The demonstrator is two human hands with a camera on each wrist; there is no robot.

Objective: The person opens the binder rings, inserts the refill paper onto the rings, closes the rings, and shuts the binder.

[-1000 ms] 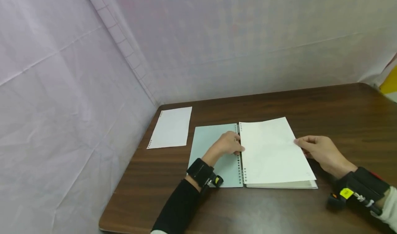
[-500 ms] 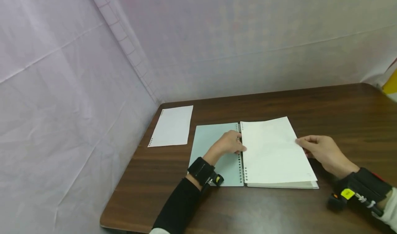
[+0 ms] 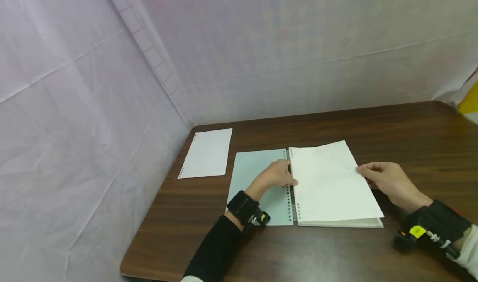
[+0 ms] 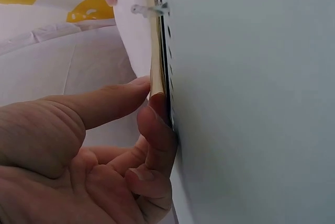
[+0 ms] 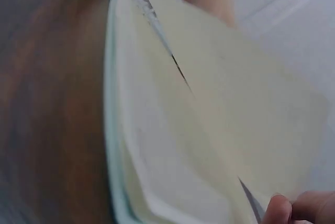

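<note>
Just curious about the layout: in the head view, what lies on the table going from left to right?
Loose sheet → green cover → left hand → top page → right hand.

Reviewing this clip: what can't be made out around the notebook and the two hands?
- Head view: the top page looks blank; any print is too small.
- Head view: the left hand hides its own fingertips at the rings.
- Right wrist view: the right hand is cut off by the frame corner; the table is blurred.
- Left wrist view: the loose sheet is out of frame.
</note>
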